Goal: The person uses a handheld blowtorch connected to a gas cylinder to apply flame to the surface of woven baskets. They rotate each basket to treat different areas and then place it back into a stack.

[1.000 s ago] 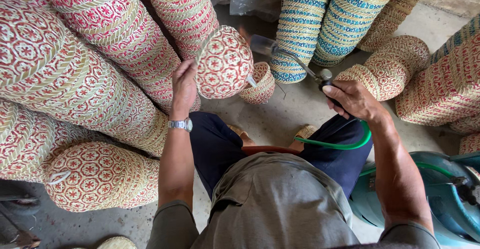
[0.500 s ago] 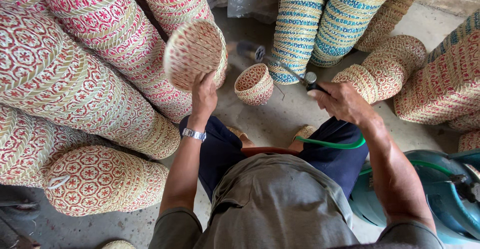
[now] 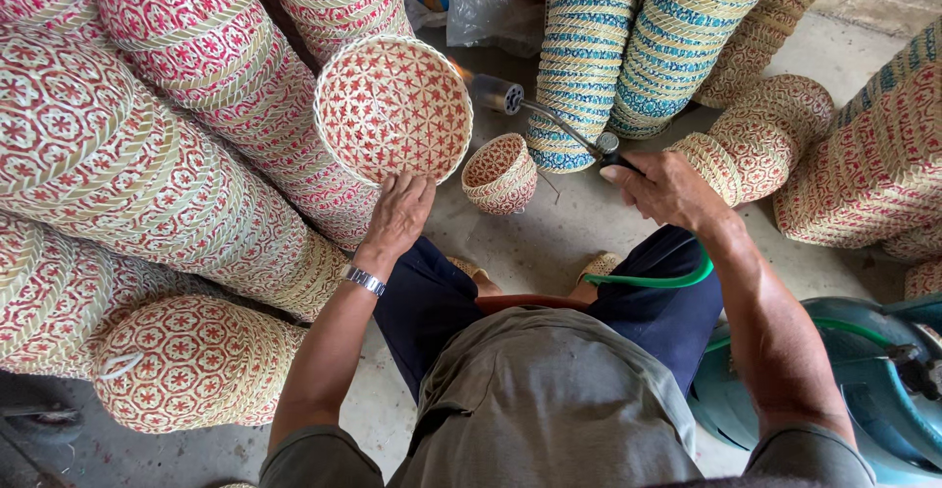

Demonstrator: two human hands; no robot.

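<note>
Basket (image 3: 394, 108) now tilted open-side up, left hand (image 3: 397, 215) gripping its rim, right hand (image 3: 667, 189) clenching torch (image 3: 549, 120)

Bare grey concrete floor (image 3: 549, 243)

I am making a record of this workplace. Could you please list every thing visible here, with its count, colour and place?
Woven basket: one, red and cream, held up at centre.
Small basket: one, red and cream, on the floor below the torch head.
Red basket stacks: several, lying at left.
Blue basket stacks: two, top centre.
Tan and red baskets: several, at right.
Torch: one, metal, at centre.
Hose: one, green, across the lap.
Gas cylinder: one, teal, lower right.
Wristwatch: one, silver, left wrist.
Left hand: holds the woven basket.
Right hand: grips the torch.
</note>
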